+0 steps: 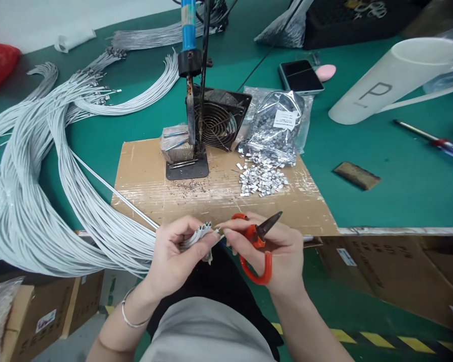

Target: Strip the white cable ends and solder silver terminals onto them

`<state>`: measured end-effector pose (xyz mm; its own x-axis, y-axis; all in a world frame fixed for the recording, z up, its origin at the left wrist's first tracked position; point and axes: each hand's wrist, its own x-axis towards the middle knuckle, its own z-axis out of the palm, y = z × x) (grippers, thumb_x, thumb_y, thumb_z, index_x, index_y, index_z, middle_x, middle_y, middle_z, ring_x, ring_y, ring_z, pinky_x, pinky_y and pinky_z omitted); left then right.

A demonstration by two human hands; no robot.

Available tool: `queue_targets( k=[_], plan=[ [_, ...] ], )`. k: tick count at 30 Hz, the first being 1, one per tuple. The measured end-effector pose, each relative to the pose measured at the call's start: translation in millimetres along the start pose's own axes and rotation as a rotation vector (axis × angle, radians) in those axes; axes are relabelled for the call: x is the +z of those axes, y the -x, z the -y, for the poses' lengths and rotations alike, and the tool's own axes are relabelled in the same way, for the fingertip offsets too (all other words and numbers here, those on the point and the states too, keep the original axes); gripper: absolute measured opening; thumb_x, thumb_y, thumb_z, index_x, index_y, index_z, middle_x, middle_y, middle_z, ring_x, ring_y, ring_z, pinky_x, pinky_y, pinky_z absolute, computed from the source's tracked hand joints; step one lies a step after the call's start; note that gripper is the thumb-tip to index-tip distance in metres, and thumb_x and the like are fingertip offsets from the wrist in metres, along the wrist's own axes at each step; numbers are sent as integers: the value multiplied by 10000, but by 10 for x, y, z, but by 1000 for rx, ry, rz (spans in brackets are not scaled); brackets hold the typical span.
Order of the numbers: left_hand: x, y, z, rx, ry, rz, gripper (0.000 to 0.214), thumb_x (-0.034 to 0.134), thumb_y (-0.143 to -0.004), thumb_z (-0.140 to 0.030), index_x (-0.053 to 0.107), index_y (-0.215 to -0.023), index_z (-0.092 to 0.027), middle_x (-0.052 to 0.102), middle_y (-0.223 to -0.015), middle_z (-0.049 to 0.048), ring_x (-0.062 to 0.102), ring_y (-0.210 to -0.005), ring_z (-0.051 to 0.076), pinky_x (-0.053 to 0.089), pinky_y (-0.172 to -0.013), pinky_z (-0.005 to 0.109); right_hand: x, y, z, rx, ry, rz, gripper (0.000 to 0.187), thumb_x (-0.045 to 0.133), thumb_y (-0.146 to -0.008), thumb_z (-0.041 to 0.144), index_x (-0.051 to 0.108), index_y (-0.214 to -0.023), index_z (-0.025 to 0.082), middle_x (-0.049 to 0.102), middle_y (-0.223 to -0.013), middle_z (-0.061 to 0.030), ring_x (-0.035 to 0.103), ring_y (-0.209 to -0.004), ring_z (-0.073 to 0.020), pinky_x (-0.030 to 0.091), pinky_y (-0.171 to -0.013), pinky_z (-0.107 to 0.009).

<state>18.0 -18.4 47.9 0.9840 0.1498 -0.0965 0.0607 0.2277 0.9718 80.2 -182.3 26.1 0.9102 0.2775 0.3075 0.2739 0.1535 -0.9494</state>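
Note:
My left hand (179, 254) is closed round the ends of several white cables (197, 235), their cut tips poking out past the thumb. From it the long cable bundle (109, 236) runs off to the left. Orange-handled scissors (259, 236) hang in my right hand (283, 256), hooked by the fingers, blades pointing up and right. The thumb and forefinger of that hand pinch at a cable tip close to my left thumb. What exactly lies in the pinch is too small to make out.
A soldering stand (189, 166) and small fan (221, 123) stand on a cardboard sheet (143, 176). Small white pieces (262, 178) lie beside a plastic bag (275, 125). Further right are a phone (302, 76), white jug (381, 83), brown block (357, 175) and screwdriver (434, 138). More cables (18, 201) fill the left.

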Motion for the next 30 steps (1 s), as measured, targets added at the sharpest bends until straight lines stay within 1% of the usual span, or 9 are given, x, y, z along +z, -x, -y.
queue_targets(
  k=[7, 10, 14, 18, 22, 25, 27, 28, 30],
  plan=[
    [6, 3, 19, 17, -81, -19, 182, 840, -902, -236, 725, -767, -194, 673, -609, -42, 525, -524, 64, 422, -523, 164, -33, 24, -31, 23, -57, 48, 325, 792, -877, 88, 879, -1021, 366, 741, -735, 29, 592, -587, -102, 469, -536, -220],
    [6, -7, 19, 19, -103, -19, 186, 844, -893, -231, 719, -762, -191, 676, -613, -38, 528, -531, 69, 422, -524, 169, -31, 18, -19, 15, -63, 51, 322, 791, -866, 74, 885, -1014, 344, 754, -745, 15, 599, -582, -106, 474, -533, -224],
    [10, 4, 12, 19, -112, -36, 191, 864, -874, -240, 725, -754, -188, 670, -607, -32, 529, -536, 79, 424, -522, 183, -32, 11, 0, 16, -60, 34, 233, 802, -857, 90, 889, -955, 282, 723, -683, -1, 582, -551, -118, 463, -505, -239],
    [1, 13, -10, -30, -87, -6, 213, 871, -877, -310, 748, -756, -185, 686, -603, -12, 543, -526, 97, 432, -521, 213, -36, -3, 16, 15, -28, 36, 239, 803, -839, 75, 889, -933, 278, 737, -687, -5, 600, -557, -130, 470, -504, -247],
    [-28, -21, -58, -95, -100, 57, 249, 842, -901, -413, 819, -802, -186, 723, -641, 24, 571, -547, 131, 458, -536, 254, -78, -17, 28, 44, -5, -60, 193, 811, -840, 107, 885, -891, 278, 720, -646, 10, 593, -528, -128, 474, -493, -256],
    [-51, -64, -104, -53, -148, 83, 202, 820, -921, -402, 869, -878, -210, 802, -836, 73, 704, -791, 207, 561, -735, 306, -162, -18, 37, 65, 40, -159, 161, 820, -858, 146, 884, -896, 289, 707, -635, 12, 610, -551, -143, 512, -535, -280],
    [-68, -86, -123, -13, -186, 93, 164, 819, -926, -379, 880, -899, -229, 810, -923, 78, 713, -916, 220, 556, -833, 308, -221, -22, 58, 58, 89, -211, 162, 824, -868, 160, 885, -912, 303, 719, -668, 7, 638, -599, -164, 541, -586, -307],
    [-77, -93, -126, -21, -189, 101, 158, 820, -926, -378, 880, -903, -234, 799, -901, 68, 701, -888, 206, 548, -812, 295, -243, -28, 75, 43, 117, -230, 167, 828, -867, 161, 884, -917, 310, 727, -690, 4, 648, -625, -172, 550, -610, -319],
    [-96, -100, -119, -79, -158, 127, 167, 817, -930, -391, 875, -922, -234, 757, -796, 37, 642, -725, 155, 514, -687, 260, -257, -49, 119, 4, 163, -224, 185, 834, -861, 153, 882, -923, 320, 740, -725, 5, 649, -651, -173, 546, -629, -322]
  ],
)
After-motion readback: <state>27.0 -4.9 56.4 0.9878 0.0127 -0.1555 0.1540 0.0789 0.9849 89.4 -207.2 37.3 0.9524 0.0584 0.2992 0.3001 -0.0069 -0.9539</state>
